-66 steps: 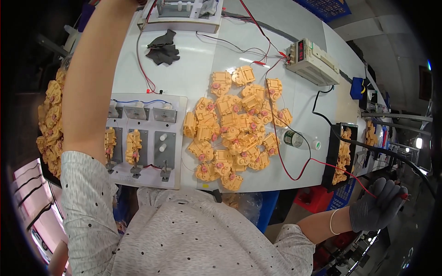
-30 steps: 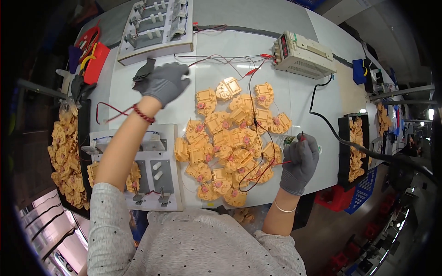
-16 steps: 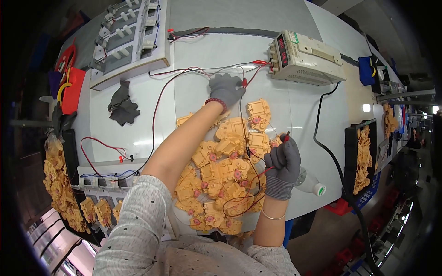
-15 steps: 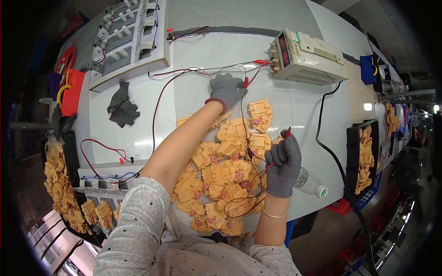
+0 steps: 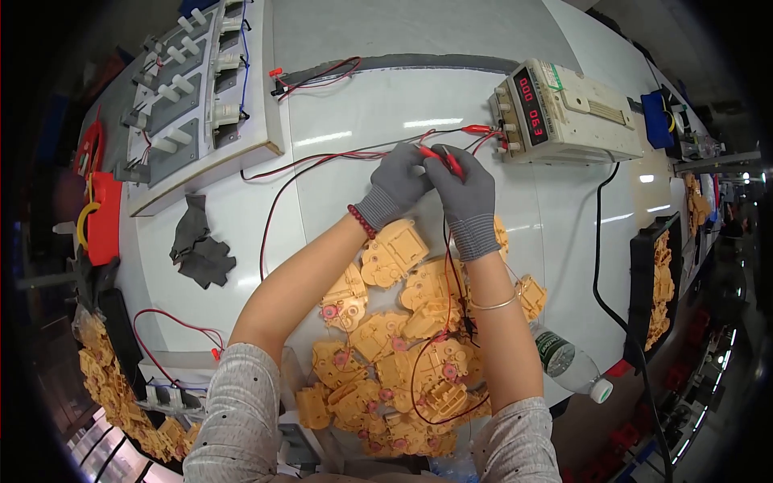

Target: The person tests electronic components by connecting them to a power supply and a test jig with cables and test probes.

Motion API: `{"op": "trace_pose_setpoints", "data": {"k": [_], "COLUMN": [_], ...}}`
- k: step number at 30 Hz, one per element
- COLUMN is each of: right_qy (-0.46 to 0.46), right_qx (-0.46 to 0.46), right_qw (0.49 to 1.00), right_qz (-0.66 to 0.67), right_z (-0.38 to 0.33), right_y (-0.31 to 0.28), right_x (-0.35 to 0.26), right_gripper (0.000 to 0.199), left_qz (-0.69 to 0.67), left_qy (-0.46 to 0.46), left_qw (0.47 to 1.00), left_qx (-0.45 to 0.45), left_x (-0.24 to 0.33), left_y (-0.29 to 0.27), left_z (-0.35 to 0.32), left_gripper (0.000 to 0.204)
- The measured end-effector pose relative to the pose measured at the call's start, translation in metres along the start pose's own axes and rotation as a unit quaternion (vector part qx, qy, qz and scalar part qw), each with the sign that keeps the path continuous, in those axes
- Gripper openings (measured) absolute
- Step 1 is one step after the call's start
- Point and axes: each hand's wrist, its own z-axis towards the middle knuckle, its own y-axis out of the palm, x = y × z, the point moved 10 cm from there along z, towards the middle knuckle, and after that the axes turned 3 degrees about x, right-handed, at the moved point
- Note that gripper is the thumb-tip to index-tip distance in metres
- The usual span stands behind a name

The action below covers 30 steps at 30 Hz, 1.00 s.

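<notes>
A heap of yellow plastic parts [image 5: 394, 354] lies nearest on the white table [image 5: 354, 121], under both forearms, with a plastic bottle [image 5: 568, 366] beside it on the right. Beyond the heap, the gloved left hand [image 5: 398, 187] and right hand [image 5: 465, 197] meet, fingers pinched on a red probe [image 5: 444, 159] whose wires [image 5: 274, 201] trail across the table. A dark cloth [image 5: 200, 245] lies to the left. Farther off stand a power supply [image 5: 564, 113] on the right and a fixture board [image 5: 197, 88] on the left.

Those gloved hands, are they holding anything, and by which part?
The left hand and right hand together pinch red clip leads at their clip ends, fingertips meeting above the yellow parts.
</notes>
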Motion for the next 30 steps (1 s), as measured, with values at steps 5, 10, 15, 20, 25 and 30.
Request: {"op": "trace_pose_setpoints", "data": {"k": [5, 10, 15, 20, 25, 30], "right_qy": [-0.033, -0.172, -0.065, 0.149, 0.160, 0.148], "right_qx": [-0.003, -0.011, -0.050, -0.178, -0.204, -0.175], "right_qw": [0.997, 0.974, 0.994, 0.967, 0.956, 0.962], "right_qz": [-0.070, -0.144, -0.077, 0.102, 0.135, 0.148], "right_z": [0.000, -0.013, -0.013, -0.019, -0.025, -0.023], "right_y": [0.008, 0.011, 0.011, 0.027, 0.037, 0.038], "right_x": [-0.013, -0.020, 0.002, 0.030, 0.036, 0.031], "right_gripper": [0.024, 0.019, 0.020, 0.025, 0.032, 0.028], "left_qz": [-0.067, -0.311, -0.272, -0.301, -0.340, -0.330], "left_qy": [0.055, 0.040, -0.043, -0.008, 0.014, -0.001], "left_qw": [0.996, 0.941, 0.945, 0.942, 0.929, 0.932], "left_qx": [-0.028, -0.129, -0.177, -0.145, -0.143, -0.152], "left_x": [0.003, 0.002, -0.007, 0.001, 0.002, 0.001], "left_y": [-0.006, -0.018, -0.009, -0.018, -0.017, -0.024], "left_z": [0.000, 0.016, 0.018, 0.016, 0.014, 0.017], "left_gripper": [0.025, 0.018, 0.024, 0.028, 0.028, 0.028]}}
